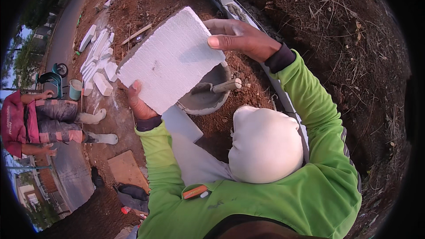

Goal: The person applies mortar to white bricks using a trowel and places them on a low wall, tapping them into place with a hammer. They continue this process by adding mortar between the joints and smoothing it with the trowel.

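Note:
A large white lightweight concrete block (170, 62) is held up tilted between my two hands. My left hand (141, 101) grips its lower left edge, thumb on the near face and the other fingers hidden behind. At the upper right edge my right hand (243, 40) clasps it, with the thumb on the face. Below the block sits a round mortar bowl (208, 102), partly covered by it. A trowel's wooden handle (227, 86) sticks out of the grey mortar there. Another white block (182, 123) lies beside my leg, near the bowl.
A low block wall (287, 102) runs along my right, with dug soil beyond. Several cut white pieces (99, 53) lie on the reddish ground at left, near a bucket (75, 88). Another person (48, 121) in a red shirt stands at far left. A brown board (127, 171) lies nearby.

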Tool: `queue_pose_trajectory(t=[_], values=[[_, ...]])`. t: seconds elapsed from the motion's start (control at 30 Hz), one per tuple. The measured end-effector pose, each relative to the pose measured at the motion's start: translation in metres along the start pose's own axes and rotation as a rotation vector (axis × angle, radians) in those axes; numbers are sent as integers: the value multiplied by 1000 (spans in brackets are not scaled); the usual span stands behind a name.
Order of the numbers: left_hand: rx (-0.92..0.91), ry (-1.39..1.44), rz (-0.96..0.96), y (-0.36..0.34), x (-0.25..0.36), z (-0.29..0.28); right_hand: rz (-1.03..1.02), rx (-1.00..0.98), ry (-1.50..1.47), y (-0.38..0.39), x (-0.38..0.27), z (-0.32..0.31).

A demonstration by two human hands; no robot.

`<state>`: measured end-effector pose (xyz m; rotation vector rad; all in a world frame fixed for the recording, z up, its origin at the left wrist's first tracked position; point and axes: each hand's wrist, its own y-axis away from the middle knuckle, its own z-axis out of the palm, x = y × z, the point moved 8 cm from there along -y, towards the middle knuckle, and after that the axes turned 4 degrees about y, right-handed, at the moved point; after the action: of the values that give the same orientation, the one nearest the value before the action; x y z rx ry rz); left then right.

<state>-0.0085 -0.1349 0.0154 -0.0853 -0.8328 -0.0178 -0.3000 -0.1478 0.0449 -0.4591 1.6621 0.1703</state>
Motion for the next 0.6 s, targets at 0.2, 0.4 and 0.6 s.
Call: queue_pose_trajectory(t=[0.2, 0.4, 0.6], values=[[-167, 124, -189, -54, -36, 76, -17, 200, 25, 11, -45, -60], [-405, -15, -339, -101, -74, 142, -210, 508, 118, 33, -78, -134], [-293, -183, -405, -69, -92, 94, -34, 832, 36, 58, -71, -222]])
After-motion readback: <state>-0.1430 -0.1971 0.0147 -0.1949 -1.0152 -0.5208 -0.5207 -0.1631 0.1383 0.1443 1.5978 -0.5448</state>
